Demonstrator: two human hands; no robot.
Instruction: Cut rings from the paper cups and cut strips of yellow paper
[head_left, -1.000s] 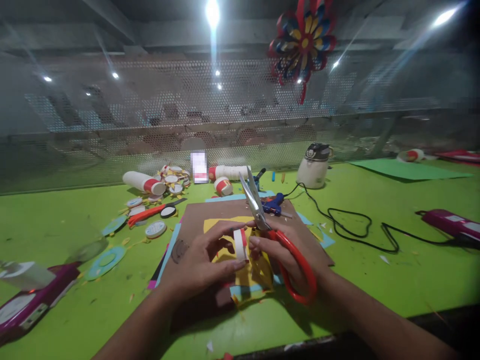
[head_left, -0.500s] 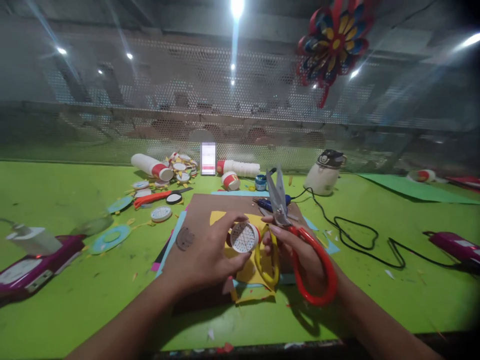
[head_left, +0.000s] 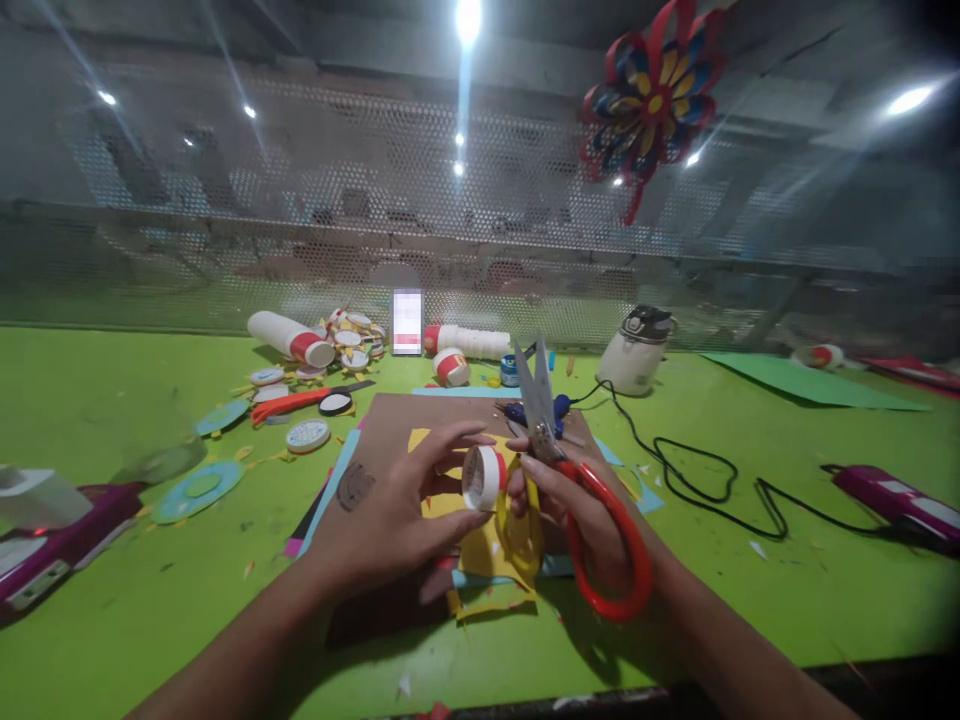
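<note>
Between the thumb and fingers of my left hand (head_left: 401,515) sits a short paper cup base (head_left: 482,478), white with a red band, its round end turned to the left. My right hand (head_left: 592,505) grips a pair of scissors (head_left: 546,440) with one red and one yellow handle loop. Their blades point up, slightly apart and clear of the cup base. The fingertips of my right hand are close to the red edge of the cup base; whether they touch it is hard to tell. Yellow paper (head_left: 487,560) lies under both hands on a brown board (head_left: 397,415).
Behind the board is a blue glue gun (head_left: 559,410) on a black cord. Stacked paper cups (head_left: 472,341), a phone (head_left: 407,322) and a cream jug (head_left: 636,350) stand farther back. Left are an orange-handled knife (head_left: 300,400), paper discs (head_left: 308,436) and a purple power strip (head_left: 67,555).
The cup base has turned, so its red-banded side shows more and its round end less. Both hands keep their holds. The whole view has shifted slightly.
</note>
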